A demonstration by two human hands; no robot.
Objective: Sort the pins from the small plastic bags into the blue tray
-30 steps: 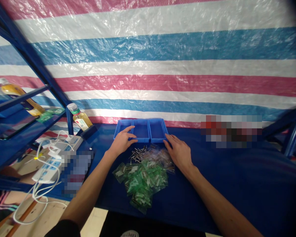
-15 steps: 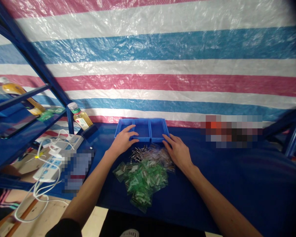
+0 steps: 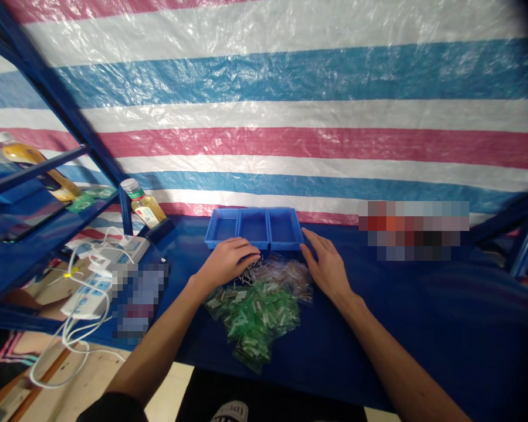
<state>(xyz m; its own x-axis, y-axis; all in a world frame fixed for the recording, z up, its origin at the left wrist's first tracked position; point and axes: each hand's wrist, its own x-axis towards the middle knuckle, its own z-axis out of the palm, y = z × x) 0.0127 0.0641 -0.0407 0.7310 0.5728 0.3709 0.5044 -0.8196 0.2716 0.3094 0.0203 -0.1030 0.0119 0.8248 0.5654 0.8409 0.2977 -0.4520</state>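
Note:
My left hand [image 3: 229, 258] reaches over the left side of a loose pile of small metal pins or screws [image 3: 247, 274]; its fingers stretch out, slightly bent, with nothing visible in them. Part of the pile is hidden under it. Three blue plastic bins stand side by side behind: a left bin [image 3: 225, 224], a middle bin [image 3: 253, 226] and a right bin [image 3: 284, 226]. My right hand [image 3: 327, 264] lies open, fingers at the right bin's front right corner. Clear plastic bags [image 3: 288, 274] of small parts and a heap of green bags [image 3: 259, 316] lie between my forearms.
At left stand a bottle of yellowish drink [image 3: 146, 205], power strips [image 3: 88, 296] with white cables [image 3: 68, 334], and a blurred-out flat object [image 3: 138, 299]. A blue frame post [image 3: 70, 111] rises there. A striped plastic sheet [image 3: 290, 140] hangs behind the blue table [image 3: 405, 328].
My left hand has come out of the bins, down and towards me, to the metal pile. My right hand has shifted slightly right, off the right bin's front edge to its corner.

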